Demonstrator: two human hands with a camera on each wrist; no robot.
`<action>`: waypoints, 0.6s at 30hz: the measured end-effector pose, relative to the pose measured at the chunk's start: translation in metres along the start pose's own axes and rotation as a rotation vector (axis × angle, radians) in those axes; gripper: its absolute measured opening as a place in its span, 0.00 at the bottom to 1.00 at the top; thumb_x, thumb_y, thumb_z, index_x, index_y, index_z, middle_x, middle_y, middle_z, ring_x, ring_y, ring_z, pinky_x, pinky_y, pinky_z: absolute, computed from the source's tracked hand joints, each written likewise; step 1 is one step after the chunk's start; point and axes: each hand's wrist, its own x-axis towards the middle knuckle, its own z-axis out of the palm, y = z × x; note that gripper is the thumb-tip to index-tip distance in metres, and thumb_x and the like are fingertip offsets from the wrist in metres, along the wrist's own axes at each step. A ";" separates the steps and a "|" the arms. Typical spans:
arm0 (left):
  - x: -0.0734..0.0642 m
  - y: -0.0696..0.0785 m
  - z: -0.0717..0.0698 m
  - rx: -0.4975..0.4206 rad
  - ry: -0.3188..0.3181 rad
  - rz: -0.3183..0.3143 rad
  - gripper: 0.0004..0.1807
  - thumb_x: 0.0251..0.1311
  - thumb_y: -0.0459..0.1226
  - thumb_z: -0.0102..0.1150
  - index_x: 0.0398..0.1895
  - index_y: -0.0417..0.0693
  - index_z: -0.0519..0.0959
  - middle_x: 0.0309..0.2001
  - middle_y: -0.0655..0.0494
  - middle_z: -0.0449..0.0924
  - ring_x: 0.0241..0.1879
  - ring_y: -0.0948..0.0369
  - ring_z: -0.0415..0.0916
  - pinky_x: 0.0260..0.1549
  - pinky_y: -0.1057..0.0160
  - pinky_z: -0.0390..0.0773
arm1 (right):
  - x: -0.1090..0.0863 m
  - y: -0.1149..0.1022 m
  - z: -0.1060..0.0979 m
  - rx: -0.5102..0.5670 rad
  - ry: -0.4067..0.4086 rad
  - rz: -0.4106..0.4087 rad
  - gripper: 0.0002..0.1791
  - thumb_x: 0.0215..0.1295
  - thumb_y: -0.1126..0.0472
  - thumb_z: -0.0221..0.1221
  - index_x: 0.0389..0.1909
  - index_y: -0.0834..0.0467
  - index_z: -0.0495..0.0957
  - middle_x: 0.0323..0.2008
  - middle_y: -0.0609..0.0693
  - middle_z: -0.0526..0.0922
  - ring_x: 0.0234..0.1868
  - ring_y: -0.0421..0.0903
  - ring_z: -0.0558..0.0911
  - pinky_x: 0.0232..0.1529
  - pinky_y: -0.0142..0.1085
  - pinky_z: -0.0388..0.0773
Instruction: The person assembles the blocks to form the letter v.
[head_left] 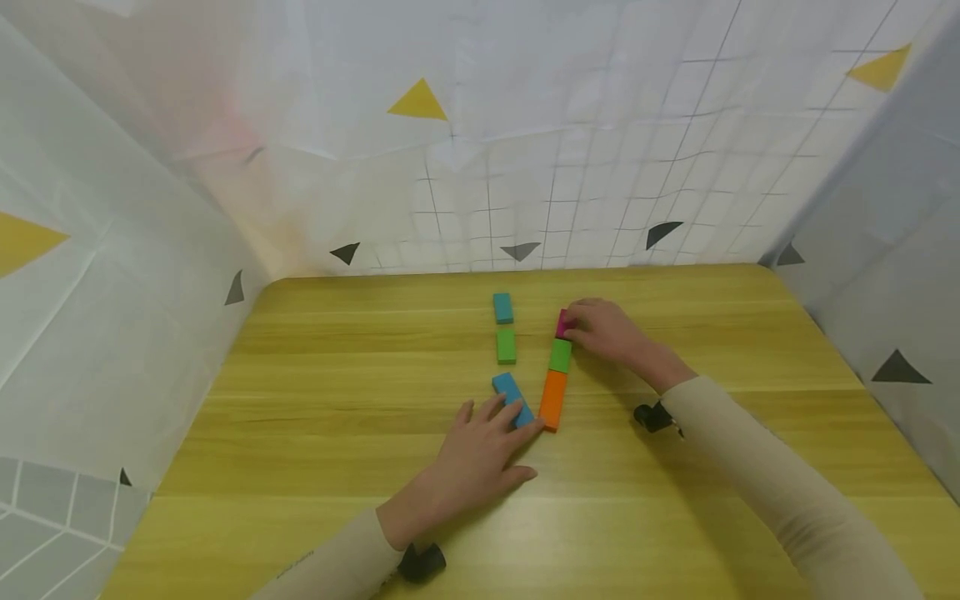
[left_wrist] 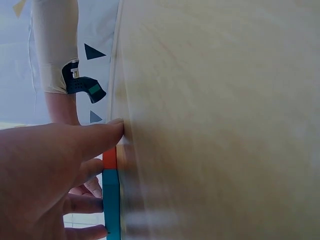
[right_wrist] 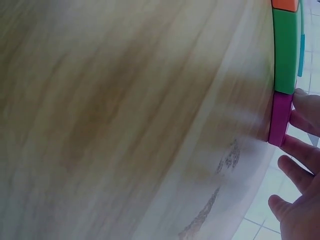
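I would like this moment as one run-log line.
left hand: rests on blue block; right hand: touches magenta block; row: magenta block, green block, orange block

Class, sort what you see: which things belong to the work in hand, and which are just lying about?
Belong to the work:
magenta block, pinched by the right hand
right green block, orange block, in its row
blue block, touched by the left hand
teal block, left green block, untouched, probably included

Just around:
patterned sheet behind
black wrist cameras
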 end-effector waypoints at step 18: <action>-0.001 -0.001 0.000 -0.012 0.005 0.002 0.34 0.65 0.63 0.52 0.74 0.70 0.63 0.72 0.54 0.65 0.73 0.44 0.60 0.62 0.31 0.65 | 0.001 0.004 0.005 -0.004 0.001 -0.003 0.08 0.67 0.60 0.63 0.41 0.59 0.83 0.48 0.57 0.85 0.54 0.57 0.80 0.60 0.53 0.74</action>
